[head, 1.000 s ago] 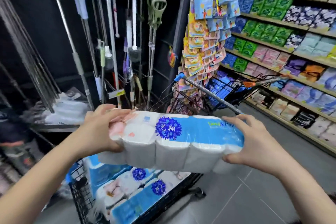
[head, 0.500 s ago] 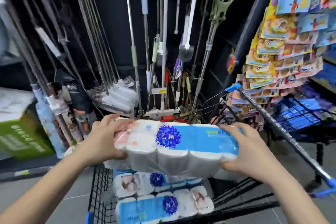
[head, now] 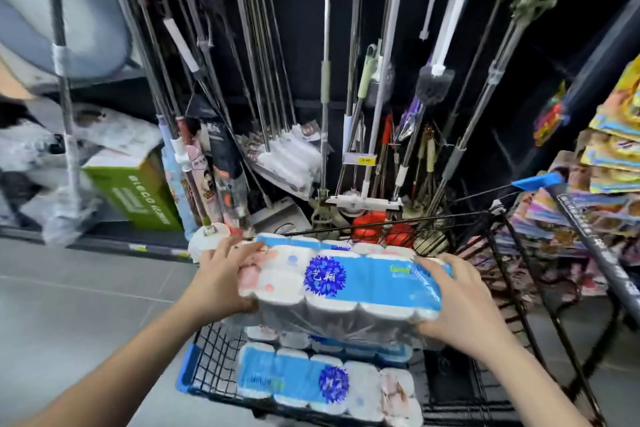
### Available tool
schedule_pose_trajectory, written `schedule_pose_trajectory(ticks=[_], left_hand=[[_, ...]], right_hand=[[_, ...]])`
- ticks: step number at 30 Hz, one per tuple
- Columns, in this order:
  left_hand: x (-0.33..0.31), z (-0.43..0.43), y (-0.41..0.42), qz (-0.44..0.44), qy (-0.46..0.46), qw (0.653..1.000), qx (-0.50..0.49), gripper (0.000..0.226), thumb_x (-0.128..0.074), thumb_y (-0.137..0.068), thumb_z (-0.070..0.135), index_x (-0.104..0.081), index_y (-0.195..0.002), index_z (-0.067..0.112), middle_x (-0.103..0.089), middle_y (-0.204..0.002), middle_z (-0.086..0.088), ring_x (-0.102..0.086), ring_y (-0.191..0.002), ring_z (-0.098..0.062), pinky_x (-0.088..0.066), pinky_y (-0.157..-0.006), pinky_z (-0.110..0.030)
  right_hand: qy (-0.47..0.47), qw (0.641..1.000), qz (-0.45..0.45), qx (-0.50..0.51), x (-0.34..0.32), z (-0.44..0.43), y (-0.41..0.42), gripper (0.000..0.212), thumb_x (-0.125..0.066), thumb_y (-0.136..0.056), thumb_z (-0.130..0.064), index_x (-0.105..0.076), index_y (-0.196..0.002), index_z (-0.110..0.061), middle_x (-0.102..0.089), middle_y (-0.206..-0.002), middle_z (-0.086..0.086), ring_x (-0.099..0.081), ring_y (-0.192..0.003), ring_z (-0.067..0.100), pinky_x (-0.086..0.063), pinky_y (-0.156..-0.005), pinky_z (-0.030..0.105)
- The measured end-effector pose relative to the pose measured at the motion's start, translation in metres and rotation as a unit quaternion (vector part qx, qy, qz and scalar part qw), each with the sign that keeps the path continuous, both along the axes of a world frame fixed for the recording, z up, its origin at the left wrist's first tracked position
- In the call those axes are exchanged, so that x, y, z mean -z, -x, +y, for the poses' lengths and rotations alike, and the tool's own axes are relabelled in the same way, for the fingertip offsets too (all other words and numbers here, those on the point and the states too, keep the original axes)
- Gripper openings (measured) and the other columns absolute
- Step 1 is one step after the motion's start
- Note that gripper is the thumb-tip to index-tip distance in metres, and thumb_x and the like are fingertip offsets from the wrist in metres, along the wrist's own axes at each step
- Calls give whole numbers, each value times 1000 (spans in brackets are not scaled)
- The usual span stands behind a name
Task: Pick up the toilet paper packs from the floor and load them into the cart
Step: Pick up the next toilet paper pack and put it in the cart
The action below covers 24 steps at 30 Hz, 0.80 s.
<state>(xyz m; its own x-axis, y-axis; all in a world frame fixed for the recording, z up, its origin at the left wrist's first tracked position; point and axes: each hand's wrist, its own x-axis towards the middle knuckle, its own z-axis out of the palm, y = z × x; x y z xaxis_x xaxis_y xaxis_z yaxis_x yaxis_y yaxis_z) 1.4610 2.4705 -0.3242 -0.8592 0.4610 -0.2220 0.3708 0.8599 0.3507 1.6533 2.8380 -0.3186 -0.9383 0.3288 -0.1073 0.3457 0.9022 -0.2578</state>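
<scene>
A blue-and-white toilet paper pack [head: 346,282] with a dark blue flower logo hangs over the black wire cart [head: 207,350]. My left hand [head: 221,274] grips its left end and my right hand [head: 457,298] grips its right end. Inside the cart basket lie more packs: one [head: 325,386] near the front edge, another [head: 329,345] partly hidden under the held pack, and a further one [head: 332,244] behind it at the far side.
A dark rack of hanging mops and brooms [head: 322,97] stands right behind the cart. A green box [head: 138,191] sits on the low shelf at left. Colourful hanging packets [head: 613,156] and the cart's blue-tipped handle bar [head: 588,239] are at right. Grey tile floor [head: 76,315] lies at left.
The view has swung left and down toward the cart. The held pack has come lower over the basket, closer to the packs inside, still gripped by both hands.
</scene>
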Motion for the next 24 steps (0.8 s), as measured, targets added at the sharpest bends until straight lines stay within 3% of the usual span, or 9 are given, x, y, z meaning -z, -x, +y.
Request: schedule_pose_trajectory(ticks=[5, 13, 19, 24], left_hand=[[32, 5, 6, -16, 13, 1000, -8, 122, -73, -45, 59, -25, -156, 43, -24, -159, -3, -26, -146, -36, -29, -119, -53], [78, 14, 2, -2, 12, 1000, -20, 116, -85, -57, 38, -28, -158, 36, -23, -162, -6, -32, -141, -39, -33, -118, -51], [105, 18, -2, 5, 31, 999, -31, 110, -86, -63, 39, -30, -157, 32, -23, -162, -4, -32, -142, -39, -32, -119, -50], [122, 23, -7, 13, 55, 997, -43, 109, -88, -66, 40, -28, -157, 34, -19, -164, -2, -28, -144, -38, -32, -119, -50]], right_hand=[[14, 1000, -12, -5, 39, 2, 8, 112, -73, -51, -67, -33, -152, -43, -33, -148, 2, -31, -139, 27, -36, -115, 41], [-15, 1000, -25, 11, 88, -1, 14, 113, -60, -50, -70, -37, -153, -29, -37, -144, 9, -38, -135, 34, -43, -111, 47], [1, 997, -70, 9, 110, -3, 26, 119, -76, -59, -61, -20, -160, -30, -24, -153, 11, -22, -144, 33, -30, -118, 47], [-5, 996, -85, 14, 134, -5, 34, 124, -84, -55, -58, -25, -159, -28, -32, -151, 14, -27, -144, 37, -28, -120, 49]])
